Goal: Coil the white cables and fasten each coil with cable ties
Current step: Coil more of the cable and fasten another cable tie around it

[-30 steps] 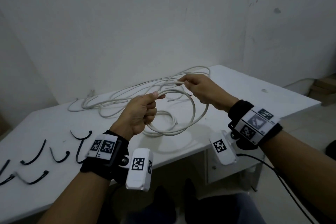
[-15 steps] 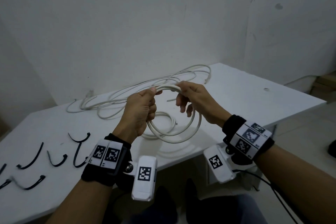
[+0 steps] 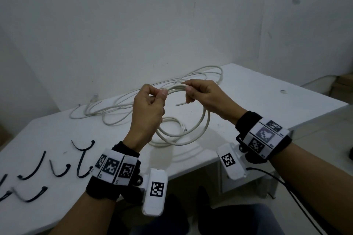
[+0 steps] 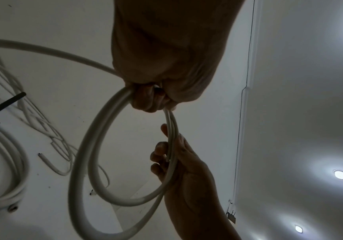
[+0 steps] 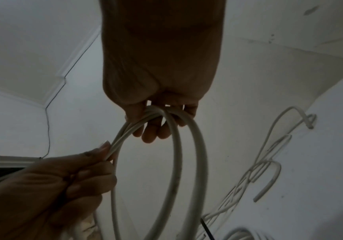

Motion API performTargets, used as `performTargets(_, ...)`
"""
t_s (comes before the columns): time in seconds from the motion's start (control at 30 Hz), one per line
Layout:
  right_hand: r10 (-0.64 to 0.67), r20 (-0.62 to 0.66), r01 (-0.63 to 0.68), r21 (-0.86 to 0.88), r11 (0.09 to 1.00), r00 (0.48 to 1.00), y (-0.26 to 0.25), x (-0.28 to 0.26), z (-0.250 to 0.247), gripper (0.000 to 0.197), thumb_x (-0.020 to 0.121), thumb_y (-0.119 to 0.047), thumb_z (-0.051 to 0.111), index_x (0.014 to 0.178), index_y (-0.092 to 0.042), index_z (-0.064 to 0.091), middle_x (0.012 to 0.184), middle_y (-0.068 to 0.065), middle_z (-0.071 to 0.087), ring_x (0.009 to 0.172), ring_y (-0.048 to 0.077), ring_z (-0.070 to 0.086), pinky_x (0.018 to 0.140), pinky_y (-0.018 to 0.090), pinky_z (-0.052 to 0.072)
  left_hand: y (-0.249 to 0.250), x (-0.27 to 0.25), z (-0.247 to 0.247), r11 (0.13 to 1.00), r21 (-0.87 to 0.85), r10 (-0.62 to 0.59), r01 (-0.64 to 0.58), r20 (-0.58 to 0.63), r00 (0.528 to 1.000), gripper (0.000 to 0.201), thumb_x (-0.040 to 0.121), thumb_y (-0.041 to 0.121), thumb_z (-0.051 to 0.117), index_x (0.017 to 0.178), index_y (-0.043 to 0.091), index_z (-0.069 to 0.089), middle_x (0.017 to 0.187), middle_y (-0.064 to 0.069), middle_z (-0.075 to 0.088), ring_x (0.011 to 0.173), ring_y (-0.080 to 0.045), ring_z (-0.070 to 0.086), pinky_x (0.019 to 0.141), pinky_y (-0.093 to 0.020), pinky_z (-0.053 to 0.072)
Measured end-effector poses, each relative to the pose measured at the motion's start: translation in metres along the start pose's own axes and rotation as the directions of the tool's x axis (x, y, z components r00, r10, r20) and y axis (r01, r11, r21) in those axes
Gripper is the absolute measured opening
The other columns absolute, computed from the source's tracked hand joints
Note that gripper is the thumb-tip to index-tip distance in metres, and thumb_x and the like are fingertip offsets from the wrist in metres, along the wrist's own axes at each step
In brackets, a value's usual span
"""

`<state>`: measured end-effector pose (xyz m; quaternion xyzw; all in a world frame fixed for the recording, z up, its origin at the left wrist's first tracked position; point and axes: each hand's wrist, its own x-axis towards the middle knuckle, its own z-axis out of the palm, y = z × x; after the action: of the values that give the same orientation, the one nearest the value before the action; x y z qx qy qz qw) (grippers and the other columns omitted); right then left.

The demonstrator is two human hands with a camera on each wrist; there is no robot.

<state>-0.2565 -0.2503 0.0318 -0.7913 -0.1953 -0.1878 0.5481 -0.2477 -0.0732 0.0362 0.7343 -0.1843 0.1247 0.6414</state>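
White, smooth round cable [image 3: 193, 135] hangs in a two-turn coil that we hold up above the white table [image 3: 248, 101]. Our left hand [image 3: 148, 108] pinches the top of the loops between thumb and curled fingers; our right hand [image 3: 206, 94] grips the same strands just beside it. More loose cable [image 3: 114, 108] sprawls on the tabletop behind. Thin black cable ties [image 3: 61, 170], curved, lie at the left. Square black-and-white coded tags [image 3: 157, 189] sit on our wrist units.

right hand [image 3: 206, 97] | regripped coil [image 3: 193, 135] top | hands closer
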Motion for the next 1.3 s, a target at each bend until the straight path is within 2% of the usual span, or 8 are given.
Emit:
performTargets(0.23,-0.018,-0.051,0.014,-0.075,0.997,0.999,0.007,0.004,-0.007,0.021,0.097,-0.022,0.05,0.101,-0.014,0.069,0.087,-0.003,0.069,0.084,0.004,0.06,0.081,0.023,0.046,0.002,0.0,0.004,0.993,-0.062,-0.098,0.102,0.061,0.993,0.025,0.097,0.016,0.055,0.075,0.013,0.042,0.044,0.009,0.035,0.037,-0.006,0.023,0.036,-0.017,0.02)
performTargets(0.4,0.093,0.13,-0.129,0.3,0.945,0.987,0.006,-0.004,-0.01,0.026,0.1,-0.02,0.044,0.109,-0.004,0.061,0.09,0.011,0.066,0.074,0.024,0.065,0.059,0.03,0.05,0.005,0.0,0.006,0.986,-0.096,-0.128,0.136,0.087,0.988,0.023,0.096,0.016,0.055,0.077,0.012,0.044,0.044,0.009,0.035,0.037,-0.005,0.023,0.035,-0.017,0.02)
performTargets(0.6,0.134,0.108,-0.166,0.373,0.913,0.985,0.015,-0.006,-0.005,0.026,0.097,-0.019,0.051,0.113,-0.005,0.065,0.085,0.013,0.065,0.06,0.013,0.05,0.048,0.021,0.037,0.003,0.003,0.002,0.991,-0.088,-0.092,0.097,0.061,0.994,0.019,0.097,0.016,0.055,0.08,0.012,0.047,0.044,0.008,0.034,0.038,-0.006,0.023,0.037,-0.018,0.02)
performTargets(0.77,0.143,0.069,-0.158,0.365,0.917,0.987,0.016,-0.006,-0.004,0.021,0.094,-0.009,0.054,0.108,0.0,0.067,0.083,0.009,0.067,0.059,0.008,0.048,0.05,0.017,0.034,-0.004,0.0,-0.001,0.992,0.127,-0.005,-0.004,0.076,0.997,0.019,0.098,0.026,0.052,0.117,0.027,0.056,0.057,0.012,0.034,0.044,-0.017,0.04,0.044,-0.031,0.034)
performTargets(0.83,0.165,0.088,-0.186,0.345,0.92,0.982,0.014,-0.006,-0.005,0.021,0.094,-0.01,0.055,0.106,0.001,0.068,0.077,0.002,0.066,0.06,0.006,0.049,0.053,0.017,0.035,-0.002,-0.002,-0.001,0.978,0.207,0.011,-0.025,0.069,0.998,0.031,0.098,0.028,0.051,0.128,0.026,0.057,0.103,0.005,0.035,0.076,-0.039,0.063,0.064,-0.054,0.049)
performTargets(0.87,0.193,0.101,-0.216,0.342,0.915,0.976,0.012,-0.006,-0.005,0.023,0.094,-0.014,0.055,0.105,0.002,0.068,0.075,-0.002,0.065,0.062,0.006,0.049,0.055,0.018,0.035,-0.001,-0.003,-0.001,0.973,0.225,0.028,-0.042,0.064,0.998,0.03,0.098,0.028,0.051,0.127,0.025,0.058,0.096,-0.004,0.064,0.093,-0.045,0.059,0.077,-0.059,0.049)
performTargets(1.0,0.376,0.176,-0.414,0.443,0.795,0.91,0.008,0.001,-0.006,0.052,0.098,-0.046,0.039,0.098,0.0,0.064,0.078,0.002,0.059,0.066,0.01,0.052,0.059,0.022,0.036,-0.005,-0.005,-0.003,0.981,0.18,0.059,-0.071,0.067,0.996,0.009,0.097,0.027,0.052,0.098,0.03,0.061,0.048,0.009,0.049,0.047,-0.018,0.04,0.046,-0.031,0.035)
performTargets(1.3,0.546,0.169,-0.559,0.437,0.705,0.82,0.002,0.001,-0.008,0.016,0.095,-0.016,0.049,0.088,-0.01,0.062,0.075,0.002,0.061,0.072,0.017,0.066,0.061,0.028,0.05,-0.003,-0.008,-0.001,0.983,-0.051,-0.167,0.174,0.115,0.979,0.018,0.099,0.016,0.05,0.081,0.014,0.05,0.046,0.01,0.035,0.039,-0.005,0.025,0.037,-0.017,0.021)
